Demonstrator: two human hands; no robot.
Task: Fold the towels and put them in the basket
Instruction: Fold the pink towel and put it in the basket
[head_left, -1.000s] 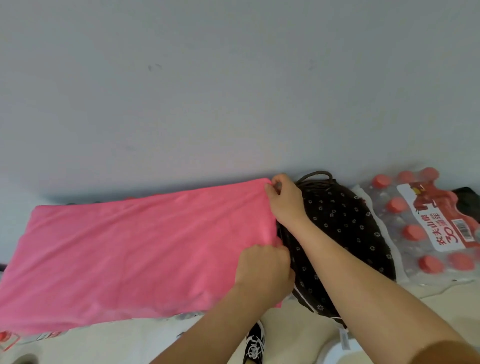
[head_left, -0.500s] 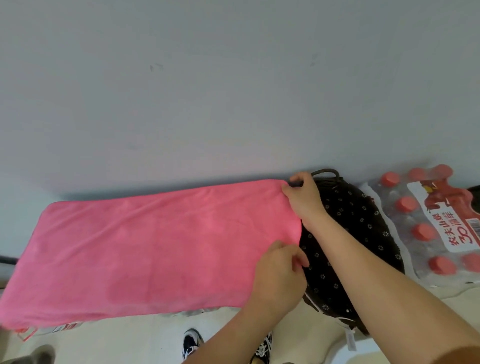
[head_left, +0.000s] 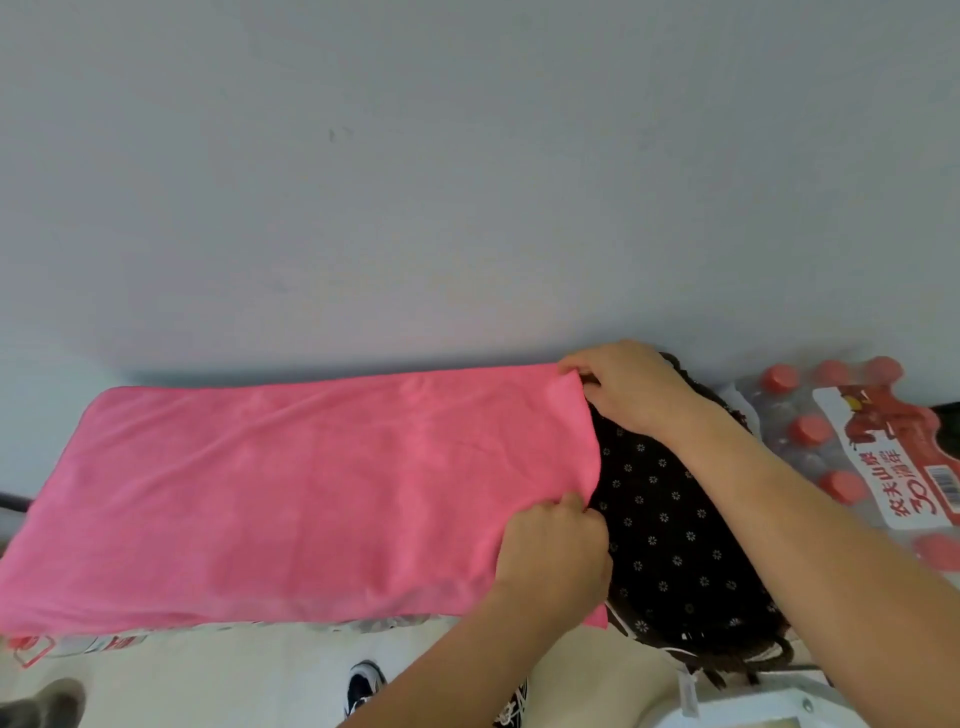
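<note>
While the pink rectangular cloth towel (head_left: 311, 493) is lying spread flat, the right hand (head_left: 628, 389) is pinching its far corner and the left hand (head_left: 556, 551) is gripping its near corner, beside the dark woven basket (head_left: 670, 525).

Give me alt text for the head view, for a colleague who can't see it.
Two hands grip the right end of a pink towel spread flat: right hand pinching the far corner, left hand holding the near edge. A dark basket with flower-print lining sits beside that end, with a pack of red-capped bottles beyond it.
</note>
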